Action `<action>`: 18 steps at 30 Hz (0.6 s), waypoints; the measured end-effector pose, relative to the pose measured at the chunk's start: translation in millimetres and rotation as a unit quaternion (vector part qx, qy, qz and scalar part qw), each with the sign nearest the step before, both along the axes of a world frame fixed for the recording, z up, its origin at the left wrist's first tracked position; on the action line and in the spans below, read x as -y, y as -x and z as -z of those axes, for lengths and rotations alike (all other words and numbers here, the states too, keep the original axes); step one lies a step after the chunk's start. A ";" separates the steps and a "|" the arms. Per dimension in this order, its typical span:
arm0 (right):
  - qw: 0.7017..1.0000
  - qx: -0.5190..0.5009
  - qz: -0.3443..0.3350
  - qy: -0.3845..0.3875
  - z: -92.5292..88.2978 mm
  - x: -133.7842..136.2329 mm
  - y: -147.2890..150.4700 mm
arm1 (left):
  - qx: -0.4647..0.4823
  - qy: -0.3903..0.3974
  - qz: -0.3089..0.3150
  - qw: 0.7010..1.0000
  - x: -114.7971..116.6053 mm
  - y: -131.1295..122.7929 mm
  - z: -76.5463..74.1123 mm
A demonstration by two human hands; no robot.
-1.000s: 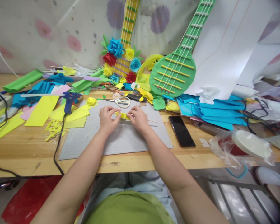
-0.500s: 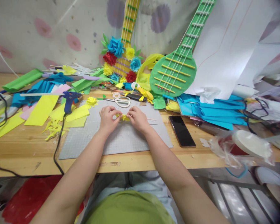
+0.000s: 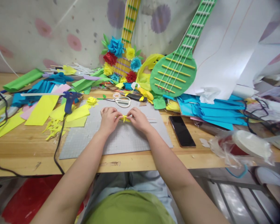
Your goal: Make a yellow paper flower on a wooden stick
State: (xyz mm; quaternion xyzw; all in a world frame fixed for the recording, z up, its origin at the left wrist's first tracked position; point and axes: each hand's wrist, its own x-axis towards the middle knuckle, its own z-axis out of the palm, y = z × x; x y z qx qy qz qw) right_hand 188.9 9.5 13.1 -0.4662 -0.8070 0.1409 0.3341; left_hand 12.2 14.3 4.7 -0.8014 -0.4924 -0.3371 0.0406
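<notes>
Between my two hands is a small piece of yellow crepe paper (image 3: pixel 124 119), pinched from both sides above the grey cutting mat (image 3: pixel 128 140). My left hand (image 3: pixel 109 119) has its fingertips closed on the left end. The right end sits in the closed fingertips of my right hand (image 3: pixel 138 119). Fingers cover much of the paper. A thin pale stick (image 3: pixel 152 119) lies just right of my right hand. White-handled scissors (image 3: pixel 123 102) rest beyond my hands, near a finished yellow paper flower (image 3: pixel 92 101).
A blue glue gun (image 3: pixel 68 101) with a black cord stands at left among yellow paper sheets (image 3: pixel 42 110). A phone (image 3: pixel 182 131) lies right of the mat. Behind are a green paper guitar (image 3: pixel 174 74), a flower-covered yellow one (image 3: pixel 128 31) and blue paper (image 3: pixel 210 110).
The fingers of my left hand have shifted slightly along the yellow paper, and its middle now shows as a narrower, twisted-looking strip. Everything else stays in place.
</notes>
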 end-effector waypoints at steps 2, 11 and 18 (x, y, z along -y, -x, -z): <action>1.000 0.002 0.002 -0.006 0.6 -0.9 0.6 | 0.005 0.001 -0.003 1.000 0.7 0.0 -0.6; 1.000 0.001 -0.003 -0.021 2.0 -2.7 1.1 | 0.015 -0.016 0.000 1.000 3.9 -2.5 -2.8; 1.000 -0.004 -0.003 -0.012 3.4 -3.3 2.2 | -0.014 -0.026 -0.008 1.000 4.1 -3.2 -2.5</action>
